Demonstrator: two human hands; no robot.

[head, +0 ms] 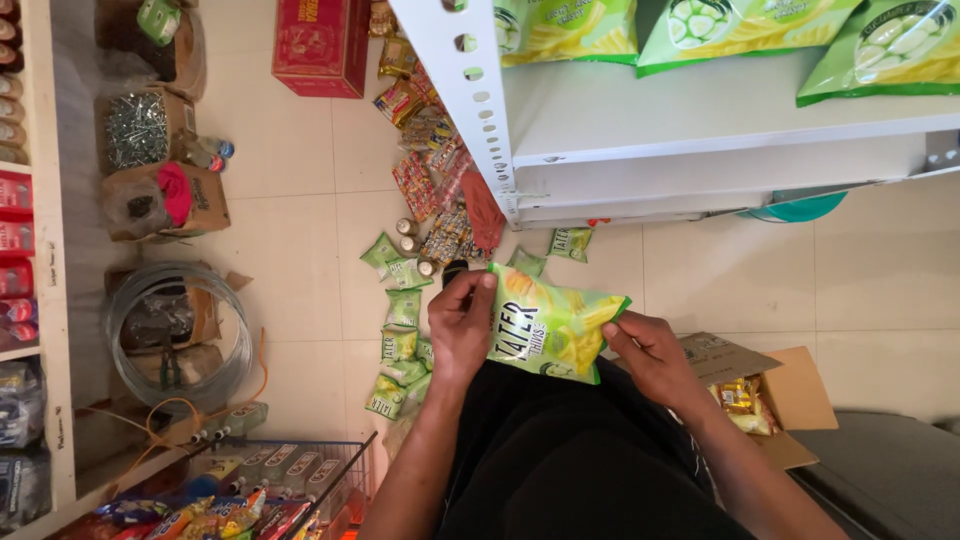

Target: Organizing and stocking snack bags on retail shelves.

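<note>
Both hands hold a green chip bag [553,325]: left hand [462,320] fingers clamped on its left edge, right hand [648,352] fingers pinching its right corner

You are looking straight down at your own hands, which hold a green and yellow snack bag [552,325] between them. Your left hand [462,322] grips its left edge with the fingers curled over the top, and your right hand [648,352] pinches the right corner. Below the bag, small green packets [400,330] lie scattered in a loose line on the pale tiled floor [300,210] (mixed with a few small tins near the top). A white shelf [700,125] above carries more green bags [745,25]. An open cardboard box [775,395] sits just beside your right wrist.
</note>
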